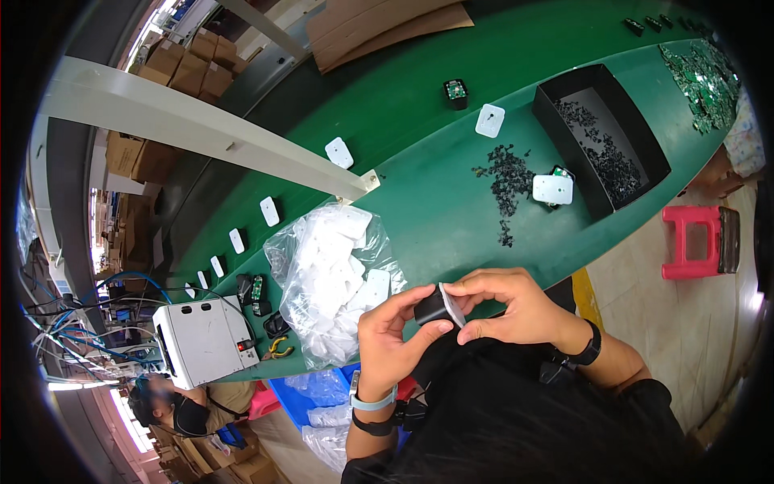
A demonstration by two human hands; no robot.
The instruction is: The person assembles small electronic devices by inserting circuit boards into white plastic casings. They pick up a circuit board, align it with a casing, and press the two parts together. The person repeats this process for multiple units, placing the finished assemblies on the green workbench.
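Close to my body, at the table's near edge, my left hand (385,343) is closed round a small black plastic housing (430,309). My right hand (520,310) pinches a thin white cover plate (453,306), seen nearly edge-on against the housing's open side. Whether the two are fully joined I cannot tell. Left of my hands lies a clear plastic bag (376,242) full of white cover plates (322,278). Farther right, another white plate (553,189) rests on a green circuit board, beside a scatter of small black parts (508,181).
A black open box (556,133) holds more small black parts. Circuit boards (701,85) are heaped far right. White plates line the green conveyor (395,105), beneath a metal post (210,133). A white machine (201,343) and yellow-handled pliers (278,348) sit left; a person (185,411) is beyond.
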